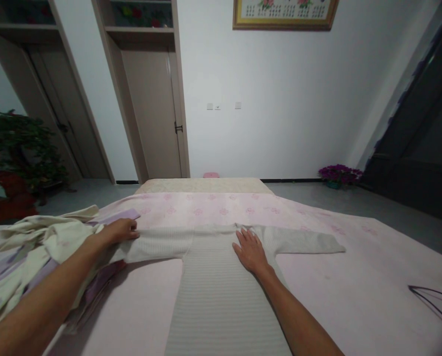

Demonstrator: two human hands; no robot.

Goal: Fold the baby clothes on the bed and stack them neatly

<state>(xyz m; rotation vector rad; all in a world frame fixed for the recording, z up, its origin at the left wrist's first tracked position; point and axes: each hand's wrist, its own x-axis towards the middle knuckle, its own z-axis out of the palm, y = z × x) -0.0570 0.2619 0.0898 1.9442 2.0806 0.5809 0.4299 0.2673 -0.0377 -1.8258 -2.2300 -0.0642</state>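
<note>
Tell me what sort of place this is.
Most likely a room in a home: a framed picture hangs on the wall, purple flowers stand below, and a floral pink cloth lies under the striped garment.

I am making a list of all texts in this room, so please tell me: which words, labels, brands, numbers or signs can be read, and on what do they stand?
No text can be quoted.
Framed picture on the wall: rows of characters, too small and blurred to read.
Long-sleeved garment: no readable label or brand.
</note>
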